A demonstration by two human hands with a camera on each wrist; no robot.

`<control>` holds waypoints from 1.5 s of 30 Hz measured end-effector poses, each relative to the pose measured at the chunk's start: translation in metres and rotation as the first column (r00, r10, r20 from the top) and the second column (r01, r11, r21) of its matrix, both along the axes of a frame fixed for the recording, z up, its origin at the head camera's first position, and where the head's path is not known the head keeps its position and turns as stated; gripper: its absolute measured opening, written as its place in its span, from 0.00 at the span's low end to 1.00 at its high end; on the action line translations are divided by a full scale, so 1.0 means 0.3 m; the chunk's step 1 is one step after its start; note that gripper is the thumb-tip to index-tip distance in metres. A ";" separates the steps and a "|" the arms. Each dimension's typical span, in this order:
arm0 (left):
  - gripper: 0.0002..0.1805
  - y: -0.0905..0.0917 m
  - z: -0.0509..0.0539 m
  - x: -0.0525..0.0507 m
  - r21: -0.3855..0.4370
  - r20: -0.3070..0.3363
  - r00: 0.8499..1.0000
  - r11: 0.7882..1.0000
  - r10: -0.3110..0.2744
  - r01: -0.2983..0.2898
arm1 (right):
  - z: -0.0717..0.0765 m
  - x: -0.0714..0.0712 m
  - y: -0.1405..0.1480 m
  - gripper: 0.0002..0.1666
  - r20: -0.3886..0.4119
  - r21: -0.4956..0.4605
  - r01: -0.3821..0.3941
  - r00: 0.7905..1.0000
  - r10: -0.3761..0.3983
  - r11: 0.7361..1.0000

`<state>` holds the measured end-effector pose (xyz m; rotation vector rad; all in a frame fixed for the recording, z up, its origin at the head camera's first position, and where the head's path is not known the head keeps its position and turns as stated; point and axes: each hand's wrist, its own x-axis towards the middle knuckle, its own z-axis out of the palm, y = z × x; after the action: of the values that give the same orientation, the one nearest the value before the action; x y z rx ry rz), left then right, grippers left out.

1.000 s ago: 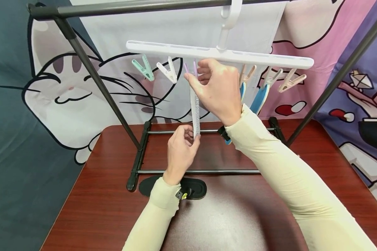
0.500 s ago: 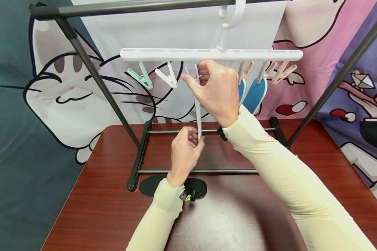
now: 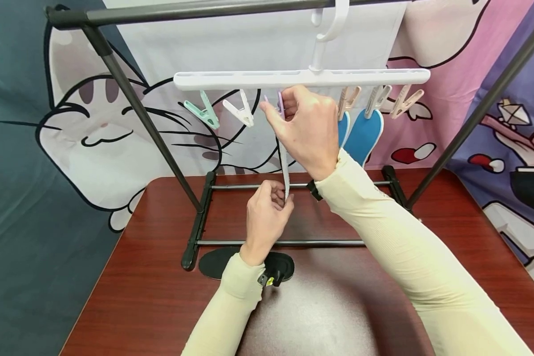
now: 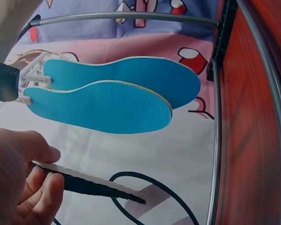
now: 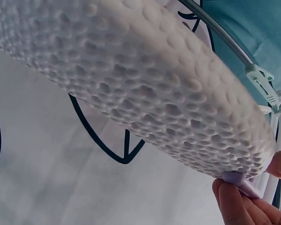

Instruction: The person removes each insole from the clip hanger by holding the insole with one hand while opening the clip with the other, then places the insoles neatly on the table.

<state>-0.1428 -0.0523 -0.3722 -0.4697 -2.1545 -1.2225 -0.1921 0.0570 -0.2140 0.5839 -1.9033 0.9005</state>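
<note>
In the head view, my left hand (image 3: 267, 215) pinches the lower part of a thin insole (image 3: 284, 168) that hangs nearly edge-on. The left wrist view shows its white and black sides along the edge (image 4: 93, 183). My right hand (image 3: 309, 128) is raised at the insole's top and holds a purple clothespin (image 3: 281, 105) between thumb and fingers. Up close in the right wrist view, the insole's white face (image 5: 145, 89) is dimpled, and the purple clothespin (image 5: 241, 183) sits at its end. Above both hands hangs a white clip hanger (image 3: 249, 79).
Two blue insoles (image 3: 364, 133) hang from clothespins on the right. Green (image 3: 203, 112) and white (image 3: 241, 110) clothespins dangle at left, a beige one (image 3: 406, 103) at far right. A black insole (image 3: 213, 263) lies on the table (image 3: 129, 296) before the dark metal rack (image 3: 147, 118).
The hanger bar has turned to hang more level, and the blue insoles face me more. The held insole has turned edge-on; my left hand has shifted slightly right and down with it.
</note>
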 end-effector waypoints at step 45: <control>0.11 0.000 -0.001 0.012 0.006 0.018 1.000 1.000 -0.006 0.006 | 0.010 -0.003 0.022 0.16 -0.059 0.034 -0.006 0.998 0.008 0.999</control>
<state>-0.1392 -0.0522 -0.3724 -0.4647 -2.1656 -1.2407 -0.1930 0.0637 -0.2110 0.6308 -1.8675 0.8475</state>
